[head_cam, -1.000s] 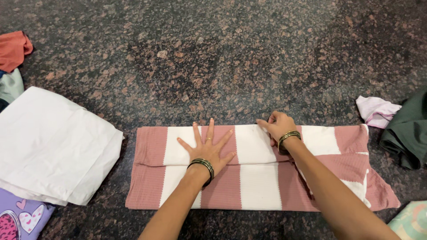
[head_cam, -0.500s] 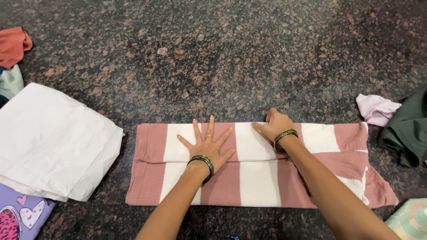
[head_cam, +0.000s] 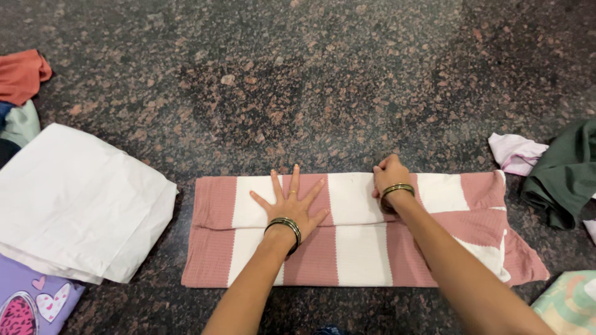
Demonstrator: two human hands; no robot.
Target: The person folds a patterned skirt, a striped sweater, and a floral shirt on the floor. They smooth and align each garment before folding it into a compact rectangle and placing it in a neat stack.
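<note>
From the head camera I see the pink-and-white striped towel lying folded lengthwise on the dark speckled stone floor, its upper flap doubled over the lower half. My left hand lies flat on that flap, fingers spread wide and released, grasping nothing. My right hand sits at the towel's top edge with its fingers curled in; I cannot tell whether they pinch cloth or only press. To do this well, I judge the left palm should pin the fold while the right evens the top edge and works the creases outward, keeping the stripes lined up. The towel's right end looks rumpled and uneven. A folded white cloth lies well to the left, a green garment to the right. The purple heart-print piece, the orange cloth and a pale patterned one are cut off by the frame.
</note>
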